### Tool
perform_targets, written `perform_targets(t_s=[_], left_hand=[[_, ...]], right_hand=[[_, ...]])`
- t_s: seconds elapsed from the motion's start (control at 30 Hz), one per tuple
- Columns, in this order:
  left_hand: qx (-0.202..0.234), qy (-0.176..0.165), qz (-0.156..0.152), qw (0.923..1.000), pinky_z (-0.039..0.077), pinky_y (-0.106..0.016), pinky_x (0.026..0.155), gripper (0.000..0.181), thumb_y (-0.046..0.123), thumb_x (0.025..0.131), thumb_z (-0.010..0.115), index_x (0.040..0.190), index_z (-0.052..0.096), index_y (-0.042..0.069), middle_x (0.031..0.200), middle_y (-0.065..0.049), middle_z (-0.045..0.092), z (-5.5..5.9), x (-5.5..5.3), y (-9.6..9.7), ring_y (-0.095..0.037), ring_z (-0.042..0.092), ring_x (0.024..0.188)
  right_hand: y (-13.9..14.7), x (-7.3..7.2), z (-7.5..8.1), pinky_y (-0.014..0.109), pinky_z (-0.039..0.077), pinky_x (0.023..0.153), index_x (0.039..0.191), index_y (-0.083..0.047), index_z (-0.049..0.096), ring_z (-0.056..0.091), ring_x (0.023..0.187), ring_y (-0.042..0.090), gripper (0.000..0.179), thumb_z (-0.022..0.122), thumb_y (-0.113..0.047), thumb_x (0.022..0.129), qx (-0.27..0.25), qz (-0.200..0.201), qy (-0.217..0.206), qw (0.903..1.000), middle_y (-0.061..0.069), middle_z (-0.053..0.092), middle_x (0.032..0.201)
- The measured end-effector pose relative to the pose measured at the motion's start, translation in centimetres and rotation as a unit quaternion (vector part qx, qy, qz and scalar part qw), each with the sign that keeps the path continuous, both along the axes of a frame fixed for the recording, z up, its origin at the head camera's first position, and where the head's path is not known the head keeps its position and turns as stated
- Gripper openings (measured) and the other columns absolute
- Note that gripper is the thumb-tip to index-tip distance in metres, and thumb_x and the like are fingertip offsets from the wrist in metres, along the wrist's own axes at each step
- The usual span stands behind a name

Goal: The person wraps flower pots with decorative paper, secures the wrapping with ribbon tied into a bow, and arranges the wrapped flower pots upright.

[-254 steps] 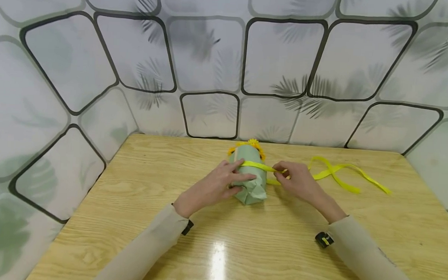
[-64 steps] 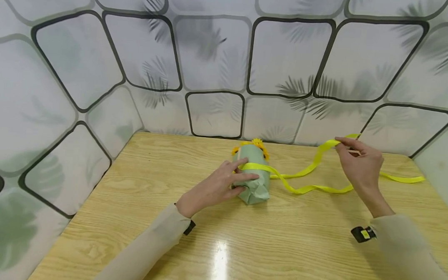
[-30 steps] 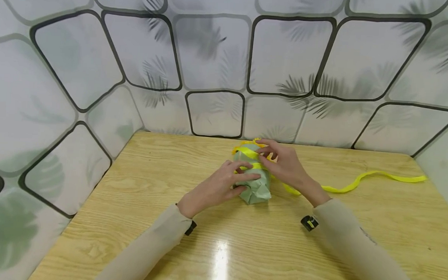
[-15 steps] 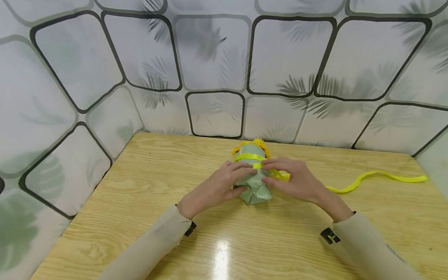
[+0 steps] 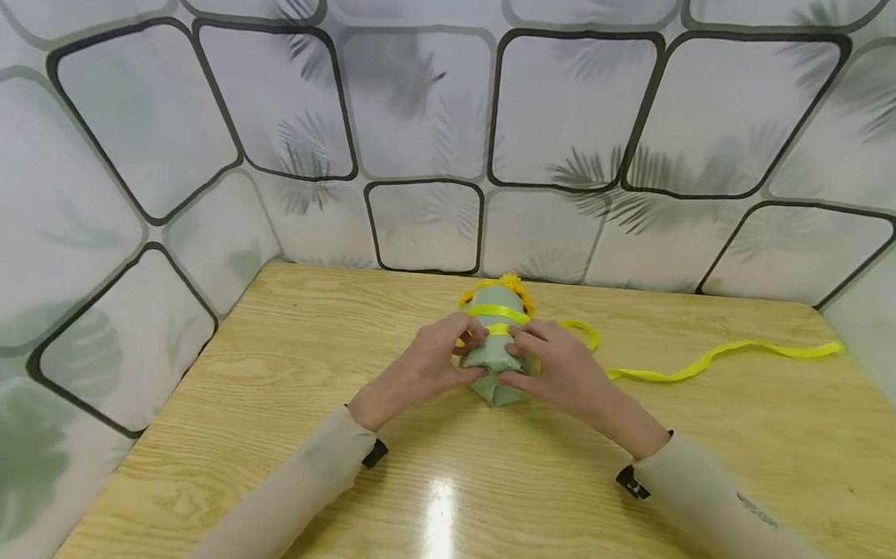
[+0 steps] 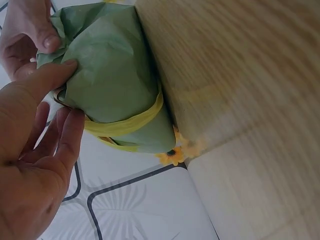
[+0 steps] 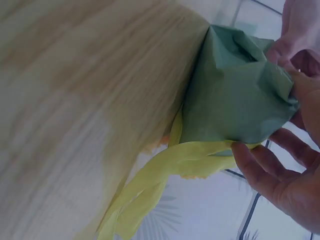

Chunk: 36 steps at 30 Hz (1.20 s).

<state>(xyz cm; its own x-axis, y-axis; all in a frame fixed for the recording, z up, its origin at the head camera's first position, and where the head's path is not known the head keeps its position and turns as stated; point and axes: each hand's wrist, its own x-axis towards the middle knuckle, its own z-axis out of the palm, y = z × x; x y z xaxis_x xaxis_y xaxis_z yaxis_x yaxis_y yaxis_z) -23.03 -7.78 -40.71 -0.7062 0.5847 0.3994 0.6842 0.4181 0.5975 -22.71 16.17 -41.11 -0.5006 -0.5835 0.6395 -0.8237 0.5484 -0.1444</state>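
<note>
A bouquet wrapped in pale green paper [image 5: 499, 358] lies on the table, its orange-yellow artificial flowers [image 5: 510, 280] showing at the far end. Two bands of yellow ribbon [image 5: 497, 312] cross its upper side. My left hand [image 5: 437, 356] holds the near part of the wrapping from the left, thumb on the paper [image 6: 107, 75] and fingertips right at the ribbon [image 6: 125, 125]. From the other side my right hand [image 5: 564, 370] holds the wrapping [image 7: 235, 100] between thumb and fingers, fingertips at the ribbon [image 7: 200, 149]. The bouquet's underside is hidden.
The ribbon's loose tail [image 5: 703, 363] runs across the wooden table [image 5: 325, 332] to the right, and a ribbon loop [image 5: 587, 331] lies behind my right hand. A patterned wall covering [image 5: 428, 229] rises directly behind the table's far edge.
My right hand first drew the ribbon out to the right, then brought it over the bouquet, making a second band. It now grips the wrapping's right side; my left hand shifted to the left side.
</note>
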Motion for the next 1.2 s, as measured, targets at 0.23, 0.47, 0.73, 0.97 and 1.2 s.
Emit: perform_targets(t_s=[0.23, 0.47, 0.73, 0.97, 1.2], left_hand=[[-0.009, -0.008, -0.03, 0.9995, 0.058, -0.019, 0.086, 0.022, 0.002, 0.087, 0.08, 0.102, 0.063, 0.005, 0.122, -0.013, 0.063, 0.3, -0.7, -0.4, -0.024, 0.067, 0.111], [0.027, -0.131, 0.012, 0.991, 0.059, -0.03, 0.085, 0.02, 0.016, 0.099, 0.067, 0.119, 0.069, 0.013, 0.121, -0.005, 0.069, 1.3, -2.4, -1.3, -0.018, 0.068, 0.103], [-0.004, -0.1, 0.068, 0.9926, 0.058, -0.034, 0.085, 0.033, 0.02, 0.105, 0.059, 0.137, 0.064, 0.013, 0.131, -0.011, 0.068, 0.5, -5.3, -0.8, -0.024, 0.07, 0.103], [-0.015, -0.099, 0.071, 0.9924, 0.058, -0.029, 0.077, 0.024, 0.02, 0.104, 0.062, 0.123, 0.074, 0.013, 0.115, -0.007, 0.075, -0.2, -5.6, -1.4, -0.019, 0.071, 0.094], [-0.007, -0.141, 0.08, 0.9867, 0.058, -0.03, 0.072, 0.024, 0.02, 0.104, 0.061, 0.122, 0.074, 0.01, 0.106, -0.011, 0.076, 0.4, -4.9, -4.1, -0.029, 0.073, 0.093]], right_hand=[[-1.0, 0.5, 0.0, 0.032, 0.049, 0.062, 0.088, -0.009, 0.061, 0.056, 0.076, 0.022, 0.044, 0.096, -0.026, 0.069, 0.034, -0.055, 0.04, 0.9971, 0.004, 0.061, 0.087], [-1.0, 0.6, -0.1, 0.03, 0.045, 0.059, 0.082, -0.012, 0.055, 0.053, 0.072, 0.02, 0.044, 0.096, -0.024, 0.069, 0.034, -0.07, 0.037, 0.9963, 0.002, 0.058, 0.083], [-0.8, 0.2, -0.1, 0.03, 0.042, 0.055, 0.079, -0.012, 0.055, 0.051, 0.064, 0.017, 0.046, 0.097, -0.027, 0.067, 0.037, -0.077, 0.067, 0.9941, 0.0, 0.059, 0.078], [-0.7, 0.2, 0.1, 0.027, 0.04, 0.055, 0.079, -0.012, 0.054, 0.047, 0.062, 0.015, 0.045, 0.096, -0.026, 0.068, 0.033, -0.067, 0.06, 0.9954, -0.001, 0.056, 0.076], [-0.9, 0.3, 0.0, 0.025, 0.036, 0.056, 0.078, -0.012, 0.052, 0.038, 0.06, 0.01, 0.046, 0.096, -0.025, 0.068, 0.031, -0.067, 0.056, 0.9957, -0.002, 0.053, 0.073]])
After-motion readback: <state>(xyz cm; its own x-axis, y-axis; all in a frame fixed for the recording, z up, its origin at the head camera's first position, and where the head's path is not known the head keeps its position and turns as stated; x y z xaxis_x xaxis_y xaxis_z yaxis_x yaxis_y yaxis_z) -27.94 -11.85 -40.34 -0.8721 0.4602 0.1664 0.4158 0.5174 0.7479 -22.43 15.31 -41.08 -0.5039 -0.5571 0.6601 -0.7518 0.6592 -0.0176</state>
